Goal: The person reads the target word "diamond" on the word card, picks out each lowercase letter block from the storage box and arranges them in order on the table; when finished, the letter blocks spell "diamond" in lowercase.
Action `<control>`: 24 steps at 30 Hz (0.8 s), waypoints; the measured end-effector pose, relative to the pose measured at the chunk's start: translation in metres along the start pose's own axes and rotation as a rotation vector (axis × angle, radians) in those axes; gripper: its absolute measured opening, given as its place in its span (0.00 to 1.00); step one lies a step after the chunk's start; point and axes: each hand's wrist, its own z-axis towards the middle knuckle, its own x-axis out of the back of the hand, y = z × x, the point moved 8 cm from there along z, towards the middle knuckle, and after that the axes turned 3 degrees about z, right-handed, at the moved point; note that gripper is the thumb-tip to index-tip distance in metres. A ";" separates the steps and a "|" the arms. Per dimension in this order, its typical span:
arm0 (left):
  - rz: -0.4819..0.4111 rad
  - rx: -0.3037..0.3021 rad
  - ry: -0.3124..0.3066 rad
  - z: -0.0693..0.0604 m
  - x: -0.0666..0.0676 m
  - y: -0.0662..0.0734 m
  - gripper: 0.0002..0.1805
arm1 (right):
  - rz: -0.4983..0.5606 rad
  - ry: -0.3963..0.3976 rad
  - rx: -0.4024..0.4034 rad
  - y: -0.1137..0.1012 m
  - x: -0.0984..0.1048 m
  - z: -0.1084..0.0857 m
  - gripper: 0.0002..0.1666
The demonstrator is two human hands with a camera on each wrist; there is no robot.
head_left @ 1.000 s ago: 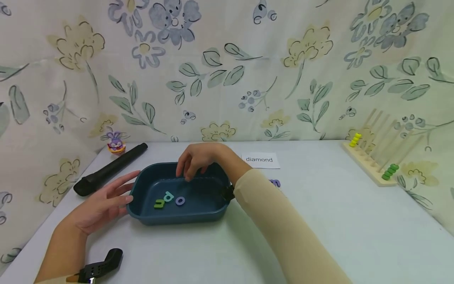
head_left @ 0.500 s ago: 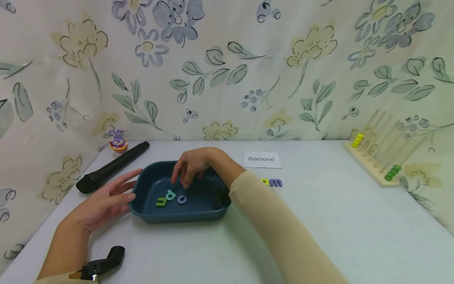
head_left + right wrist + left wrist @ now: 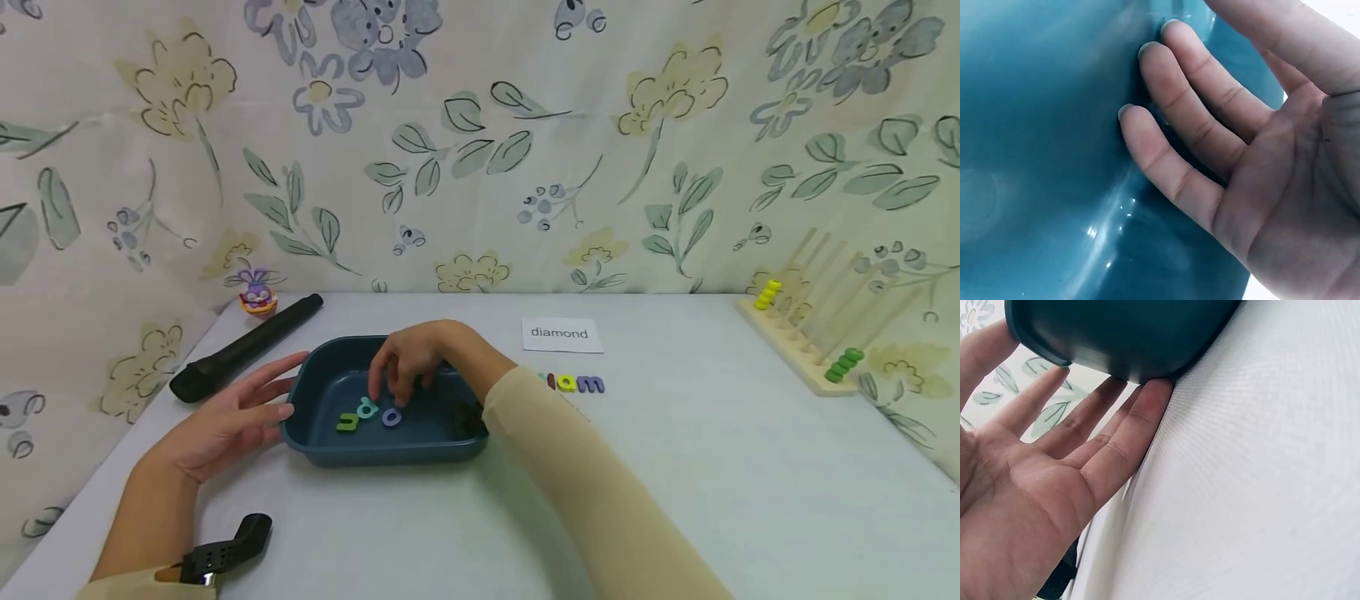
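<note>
A dark blue tray [image 3: 390,456] holds a green letter [image 3: 347,422], a teal letter [image 3: 367,407] and a purple "o" [image 3: 392,417]. My left hand [image 3: 232,417] rests its spread fingertips on the tray's left side; the left wrist view shows this hand [image 3: 1066,450] against the tray's outer wall [image 3: 1122,337]. Inside the tray, my right hand [image 3: 412,358] reaches down with bent, relaxed fingers close to the teal letter and the "o". In the right wrist view that hand [image 3: 1241,144] has loosely bent fingers over the blue surface [image 3: 1041,125], with nothing seen in them.
A card reading "diamond" [image 3: 561,335] lies behind a row of letters, among them a yellow "a" [image 3: 566,383] and a purple "m" [image 3: 591,384], partly hidden by my right sleeve. A black object [image 3: 247,346] and purple figurine [image 3: 258,298] are left, a wooden peg rack [image 3: 798,350] right.
My right hand has moved down and toward the front inside the tray, nearer the letters. More of the letter row shows beside the sleeve. My left hand keeps its place on the tray.
</note>
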 end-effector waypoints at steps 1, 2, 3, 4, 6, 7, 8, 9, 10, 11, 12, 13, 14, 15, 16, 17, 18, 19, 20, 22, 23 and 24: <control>0.003 0.000 0.000 0.000 -0.001 0.000 0.40 | -0.002 -0.002 0.000 0.001 -0.001 0.000 0.18; 0.007 0.000 0.002 0.001 -0.001 0.000 0.40 | -0.002 -0.002 -0.003 0.001 -0.001 0.000 0.18; 0.008 -0.001 0.003 0.001 -0.001 0.001 0.40 | -0.004 0.000 -0.004 0.002 -0.001 0.000 0.18; 0.010 -0.001 0.003 0.001 -0.002 0.001 0.40 | -0.003 -0.001 -0.006 0.003 -0.002 0.000 0.18; 0.012 0.001 0.002 0.002 -0.003 0.001 0.40 | -0.003 0.001 -0.010 0.004 -0.002 -0.001 0.18; 0.012 0.001 0.002 0.002 -0.003 0.001 0.40 | -0.004 -0.001 -0.013 0.005 -0.002 -0.001 0.19; 0.014 0.001 0.003 0.002 -0.003 0.001 0.40 | -0.007 -0.004 -0.017 0.005 -0.003 -0.001 0.19; 0.014 0.001 0.004 0.002 -0.003 0.001 0.40 | -0.009 -0.007 -0.021 0.006 -0.004 -0.001 0.19; 0.013 0.001 0.005 0.002 -0.003 0.001 0.40 | -0.014 -0.010 -0.025 0.006 -0.004 -0.001 0.19; 0.013 0.000 0.006 0.002 -0.003 0.000 0.40 | -0.018 -0.012 -0.030 0.007 -0.005 -0.001 0.19; 0.011 0.000 0.007 0.002 -0.003 0.000 0.40 | -0.023 -0.015 -0.033 0.007 -0.005 0.000 0.19; 0.008 -0.002 0.008 0.002 -0.003 0.000 0.41 | -0.029 -0.018 -0.037 0.007 -0.006 0.000 0.19; 0.005 -0.004 0.007 0.002 -0.003 0.000 0.41 | -0.034 -0.020 -0.041 0.007 -0.007 0.000 0.19; 0.000 -0.005 0.005 0.002 -0.003 0.000 0.41 | -0.039 -0.020 -0.045 0.007 -0.007 0.001 0.19; -0.003 -0.006 0.004 0.002 -0.003 0.000 0.41 | -0.044 -0.021 -0.047 0.007 -0.008 0.001 0.19; -0.005 -0.007 0.003 0.002 -0.003 0.000 0.41 | -0.048 -0.024 -0.051 0.007 -0.008 0.001 0.19; -0.007 -0.007 0.002 0.002 -0.003 0.000 0.41 | -0.051 -0.025 -0.053 0.006 -0.009 0.001 0.20; -0.007 -0.007 0.002 0.002 -0.003 0.000 0.41 | -0.054 -0.028 -0.055 0.006 -0.009 0.001 0.20; -0.006 -0.006 0.001 0.002 -0.003 0.000 0.41 | -0.056 -0.032 -0.058 0.005 -0.010 0.001 0.21; -0.006 -0.003 0.000 0.002 -0.002 0.000 0.41 | -0.062 -0.040 -0.059 0.004 -0.012 0.002 0.21; -0.009 -0.002 -0.001 0.001 -0.002 0.000 0.41 | -0.065 -0.047 -0.059 0.004 -0.013 0.002 0.22; -0.010 -0.005 -0.006 0.001 -0.001 0.000 0.41 | -0.068 -0.052 -0.059 0.003 -0.013 0.003 0.22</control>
